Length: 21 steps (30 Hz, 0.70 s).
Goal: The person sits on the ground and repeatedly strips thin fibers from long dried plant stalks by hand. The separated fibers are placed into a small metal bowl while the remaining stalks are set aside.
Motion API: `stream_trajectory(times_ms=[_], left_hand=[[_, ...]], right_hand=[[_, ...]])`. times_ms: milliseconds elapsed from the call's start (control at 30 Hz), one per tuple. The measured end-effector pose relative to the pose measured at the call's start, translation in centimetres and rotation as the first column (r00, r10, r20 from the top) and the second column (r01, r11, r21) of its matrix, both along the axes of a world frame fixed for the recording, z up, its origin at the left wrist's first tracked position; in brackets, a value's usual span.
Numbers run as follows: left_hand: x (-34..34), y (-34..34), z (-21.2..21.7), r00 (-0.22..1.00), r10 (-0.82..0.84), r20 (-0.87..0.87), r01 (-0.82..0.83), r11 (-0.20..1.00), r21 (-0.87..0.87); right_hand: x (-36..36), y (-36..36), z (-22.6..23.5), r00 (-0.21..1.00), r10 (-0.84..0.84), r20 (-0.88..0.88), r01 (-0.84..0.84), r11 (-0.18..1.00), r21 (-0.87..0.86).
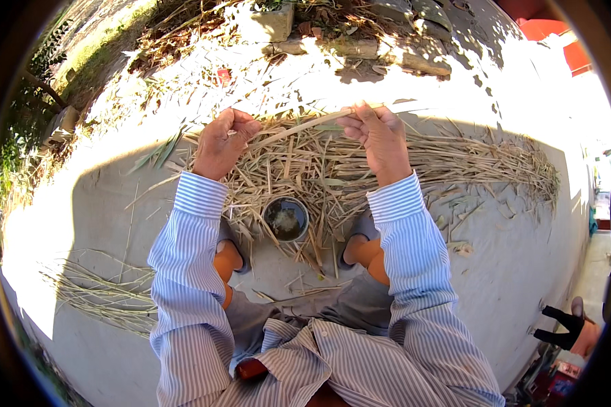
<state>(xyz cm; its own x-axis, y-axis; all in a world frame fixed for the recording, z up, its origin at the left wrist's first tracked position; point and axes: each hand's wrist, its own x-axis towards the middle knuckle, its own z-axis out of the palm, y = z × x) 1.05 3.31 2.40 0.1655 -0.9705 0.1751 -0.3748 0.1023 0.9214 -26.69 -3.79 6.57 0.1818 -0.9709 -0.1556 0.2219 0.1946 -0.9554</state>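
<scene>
Holding one strip (303, 127) over the straw pile (285, 163), pinched in the right hand (380, 139) and, apparently, left hand (222, 144). Working just this piece, with plenty left loose around the bowl (306, 228).

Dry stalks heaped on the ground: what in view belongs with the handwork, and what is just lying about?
Likely belonging:
pale strip, pinched in the right hand, reaching toward the left hand
heap of dry stalks
round container, among the stalks; its use is unclear

Apparently lying about:
red scrap
pale block
log-like piece
</scene>
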Motion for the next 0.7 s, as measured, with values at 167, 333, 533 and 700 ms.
stream_trajectory(times_ms=[167,333,533,700], left_hand=[[-3.5,0.7,2.1,0.940,-0.019,0.341,0.065,0.990,-0.124],[-3.9,0.6,0.7,0.997,0.050,-0.054,-0.048,0.998,0.041],[-0.3,-0.5,-0.1,0.960,0.200,-0.194,-0.223,0.969,-0.103],[1.9,-0.7,1.3,0.611,0.475,0.633,-0.264,0.876,-0.403]], right_hand=[[-0.8,-0.3,-0.3,0.998,-0.057,0.034,0.056,0.998,0.009],[-0.9,-0.5,0.2,0.999,-0.031,-0.010,0.031,0.998,0.057],[-1.7,-0.8,0.1,0.996,-0.079,-0.032,0.080,0.996,0.034],[-2.1,-0.8,-0.4,0.995,-0.088,-0.039,0.088,0.996,-0.002]])
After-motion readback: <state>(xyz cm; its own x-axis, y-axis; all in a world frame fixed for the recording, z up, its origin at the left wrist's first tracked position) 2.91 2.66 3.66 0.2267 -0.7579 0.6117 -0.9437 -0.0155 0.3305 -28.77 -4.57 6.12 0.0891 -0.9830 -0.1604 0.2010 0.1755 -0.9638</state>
